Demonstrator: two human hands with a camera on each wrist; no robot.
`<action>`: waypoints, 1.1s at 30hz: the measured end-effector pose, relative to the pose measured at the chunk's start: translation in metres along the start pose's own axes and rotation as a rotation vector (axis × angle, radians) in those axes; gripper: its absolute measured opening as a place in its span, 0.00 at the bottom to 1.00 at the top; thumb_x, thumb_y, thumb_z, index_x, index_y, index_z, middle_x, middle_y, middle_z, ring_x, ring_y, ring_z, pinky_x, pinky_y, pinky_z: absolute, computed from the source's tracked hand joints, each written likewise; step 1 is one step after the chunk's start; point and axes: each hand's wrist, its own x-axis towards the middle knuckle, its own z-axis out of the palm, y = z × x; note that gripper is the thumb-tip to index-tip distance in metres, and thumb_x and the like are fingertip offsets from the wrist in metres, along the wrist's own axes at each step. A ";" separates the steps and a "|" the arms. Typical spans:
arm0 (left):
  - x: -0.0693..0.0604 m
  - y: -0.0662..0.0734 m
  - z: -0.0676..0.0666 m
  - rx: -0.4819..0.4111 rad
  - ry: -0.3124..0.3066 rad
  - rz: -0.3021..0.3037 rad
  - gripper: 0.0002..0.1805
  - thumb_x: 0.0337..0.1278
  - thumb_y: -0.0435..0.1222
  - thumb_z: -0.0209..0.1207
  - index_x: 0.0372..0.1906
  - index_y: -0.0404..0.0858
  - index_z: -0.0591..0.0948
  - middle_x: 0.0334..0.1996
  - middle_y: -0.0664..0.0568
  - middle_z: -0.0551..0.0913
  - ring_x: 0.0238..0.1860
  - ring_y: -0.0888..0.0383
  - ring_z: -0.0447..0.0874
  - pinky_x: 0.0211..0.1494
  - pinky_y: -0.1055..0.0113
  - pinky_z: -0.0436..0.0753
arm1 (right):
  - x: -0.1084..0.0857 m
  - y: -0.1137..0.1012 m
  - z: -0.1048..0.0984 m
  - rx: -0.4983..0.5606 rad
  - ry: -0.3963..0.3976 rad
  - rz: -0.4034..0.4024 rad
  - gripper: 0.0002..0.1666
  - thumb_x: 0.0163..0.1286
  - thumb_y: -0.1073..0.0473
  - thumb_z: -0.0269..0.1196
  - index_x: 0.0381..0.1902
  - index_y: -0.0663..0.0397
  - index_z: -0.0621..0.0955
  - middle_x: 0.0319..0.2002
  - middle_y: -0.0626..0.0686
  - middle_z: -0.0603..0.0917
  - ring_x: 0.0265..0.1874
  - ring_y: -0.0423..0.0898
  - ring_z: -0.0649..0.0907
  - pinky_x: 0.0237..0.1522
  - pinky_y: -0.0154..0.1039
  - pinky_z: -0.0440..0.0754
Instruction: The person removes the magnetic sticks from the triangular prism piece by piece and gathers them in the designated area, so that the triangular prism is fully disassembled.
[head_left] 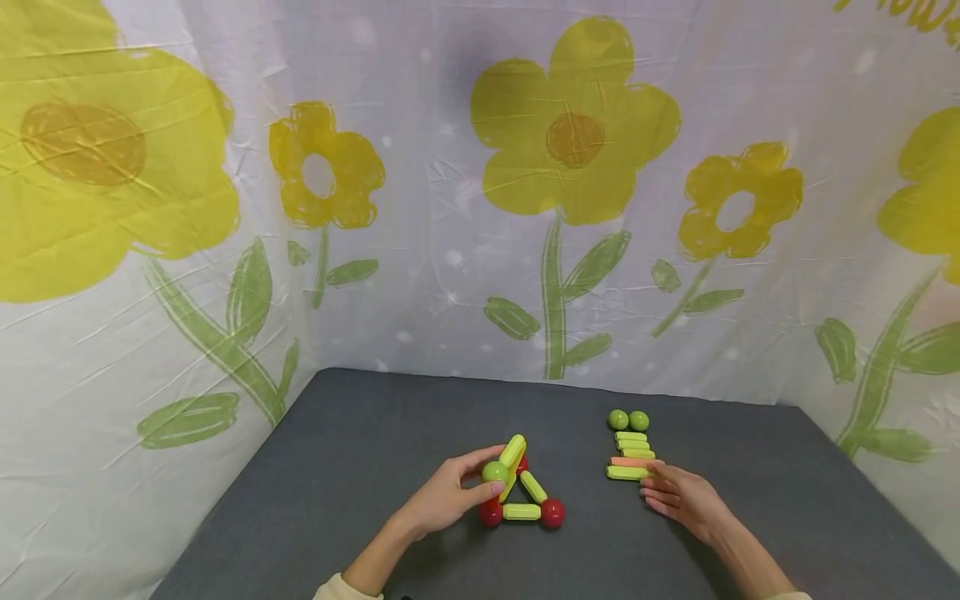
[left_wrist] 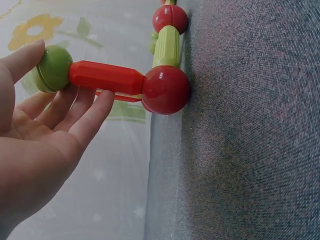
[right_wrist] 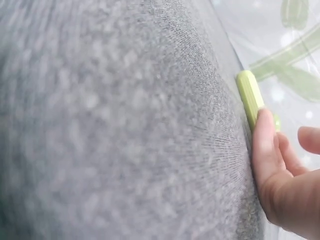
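Note:
A magnetic rod-and-ball frame stands on the table. Its base includes red balls (head_left: pixel 552 513) and yellow-green rods (head_left: pixel 522 512). My left hand (head_left: pixel 438 498) pinches the green ball (left_wrist: pixel 54 67) at the top between thumb and fingers. From that ball a red rod (left_wrist: pixel 107 77) runs down to a red ball (left_wrist: pixel 166 90), and another yellow-green rod (head_left: pixel 513 451) also reaches it. At the right, my right hand (head_left: pixel 690 500) touches the end of the nearest yellow-green rod (right_wrist: pixel 249 92) with its fingertips, the thumb held apart. An orange-pink rod (head_left: pixel 628 462) lies just behind it.
Farther back in that row lie several short yellow-green rods (head_left: pixel 632 444), then two loose green balls (head_left: pixel 618 419). The dark grey table (head_left: pixel 405 408) is bordered by a white curtain (head_left: pixel 420 333) printed with yellow flowers.

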 end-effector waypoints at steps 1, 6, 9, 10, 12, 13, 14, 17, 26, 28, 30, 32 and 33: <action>0.000 0.000 0.000 0.001 0.000 0.000 0.30 0.64 0.43 0.59 0.69 0.40 0.67 0.60 0.45 0.72 0.58 0.48 0.72 0.55 0.56 0.76 | 0.000 0.000 0.000 0.000 0.000 -0.001 0.33 0.77 0.53 0.50 0.66 0.75 0.58 0.42 0.58 0.80 0.38 0.46 0.83 0.46 0.43 0.80; 0.000 0.001 0.001 -0.001 0.001 0.002 0.31 0.64 0.43 0.59 0.69 0.39 0.67 0.60 0.45 0.72 0.58 0.47 0.72 0.55 0.55 0.76 | -0.003 -0.002 -0.003 0.009 0.009 0.001 0.33 0.77 0.54 0.49 0.67 0.75 0.56 0.42 0.58 0.80 0.38 0.46 0.83 0.46 0.44 0.80; -0.001 0.001 0.001 -0.003 0.001 0.001 0.31 0.63 0.43 0.60 0.69 0.39 0.67 0.60 0.45 0.72 0.58 0.47 0.72 0.55 0.55 0.76 | -0.003 -0.002 -0.006 0.018 0.007 0.010 0.34 0.77 0.55 0.49 0.68 0.75 0.55 0.42 0.58 0.80 0.38 0.46 0.83 0.47 0.44 0.80; -0.001 0.001 0.000 -0.003 0.001 0.002 0.31 0.63 0.43 0.60 0.69 0.39 0.67 0.60 0.45 0.72 0.58 0.47 0.72 0.55 0.55 0.76 | -0.003 -0.002 -0.007 0.025 0.008 0.013 0.34 0.76 0.54 0.50 0.68 0.75 0.55 0.42 0.58 0.80 0.38 0.46 0.83 0.47 0.44 0.80; -0.001 0.001 0.000 -0.007 0.000 0.000 0.31 0.63 0.43 0.60 0.69 0.39 0.67 0.60 0.45 0.71 0.58 0.47 0.72 0.56 0.55 0.76 | -0.002 -0.002 -0.009 0.032 0.004 0.019 0.36 0.76 0.54 0.51 0.68 0.75 0.55 0.42 0.58 0.79 0.38 0.45 0.83 0.47 0.44 0.80; -0.001 0.001 0.000 -0.009 0.000 0.000 0.31 0.63 0.43 0.60 0.69 0.39 0.67 0.60 0.45 0.71 0.58 0.47 0.72 0.56 0.55 0.76 | -0.002 -0.002 -0.010 0.036 0.005 0.023 0.36 0.76 0.53 0.51 0.68 0.74 0.55 0.42 0.57 0.79 0.38 0.45 0.83 0.47 0.43 0.80; 0.000 0.001 0.000 -0.011 -0.001 0.000 0.31 0.63 0.43 0.60 0.69 0.39 0.67 0.60 0.45 0.71 0.58 0.47 0.72 0.55 0.55 0.76 | -0.002 -0.002 -0.010 0.043 0.010 0.027 0.36 0.76 0.53 0.52 0.68 0.74 0.55 0.42 0.57 0.79 0.38 0.45 0.82 0.47 0.43 0.80; 0.000 0.000 0.000 -0.014 -0.002 0.000 0.31 0.64 0.43 0.59 0.69 0.40 0.67 0.61 0.45 0.71 0.58 0.47 0.72 0.55 0.56 0.76 | -0.001 -0.001 -0.012 0.046 0.002 0.031 0.37 0.76 0.52 0.52 0.69 0.72 0.54 0.43 0.56 0.79 0.39 0.45 0.82 0.47 0.44 0.80; -0.001 0.001 -0.001 -0.013 0.002 0.002 0.31 0.64 0.43 0.60 0.69 0.39 0.67 0.61 0.44 0.71 0.58 0.46 0.72 0.55 0.54 0.76 | -0.004 -0.005 -0.004 0.059 -0.082 0.019 0.38 0.77 0.49 0.49 0.71 0.69 0.51 0.48 0.56 0.78 0.43 0.46 0.81 0.52 0.45 0.77; -0.001 0.001 0.000 -0.015 -0.001 0.002 0.31 0.64 0.43 0.60 0.69 0.39 0.67 0.61 0.43 0.71 0.58 0.46 0.72 0.55 0.55 0.76 | -0.005 -0.007 0.002 0.085 -0.098 0.028 0.38 0.77 0.49 0.49 0.71 0.68 0.51 0.47 0.55 0.79 0.43 0.45 0.81 0.52 0.44 0.77; -0.001 0.001 0.000 -0.019 -0.005 0.000 0.31 0.64 0.43 0.60 0.69 0.39 0.67 0.61 0.44 0.71 0.58 0.46 0.72 0.54 0.55 0.77 | -0.007 -0.009 0.009 0.120 -0.123 0.031 0.37 0.76 0.49 0.50 0.70 0.67 0.53 0.47 0.53 0.80 0.43 0.44 0.81 0.51 0.42 0.77; -0.001 0.000 0.000 -0.026 -0.008 0.000 0.31 0.64 0.43 0.60 0.69 0.39 0.67 0.61 0.44 0.71 0.58 0.46 0.72 0.54 0.56 0.77 | -0.008 -0.013 0.017 0.149 -0.180 0.019 0.36 0.76 0.48 0.50 0.69 0.67 0.55 0.47 0.51 0.81 0.43 0.43 0.81 0.51 0.41 0.77; 0.000 0.000 0.000 -0.027 -0.009 0.000 0.31 0.64 0.43 0.60 0.69 0.39 0.66 0.61 0.44 0.71 0.58 0.46 0.72 0.54 0.56 0.77 | -0.009 -0.015 0.020 0.171 -0.217 0.014 0.32 0.76 0.49 0.50 0.68 0.65 0.60 0.47 0.50 0.81 0.44 0.43 0.81 0.51 0.40 0.77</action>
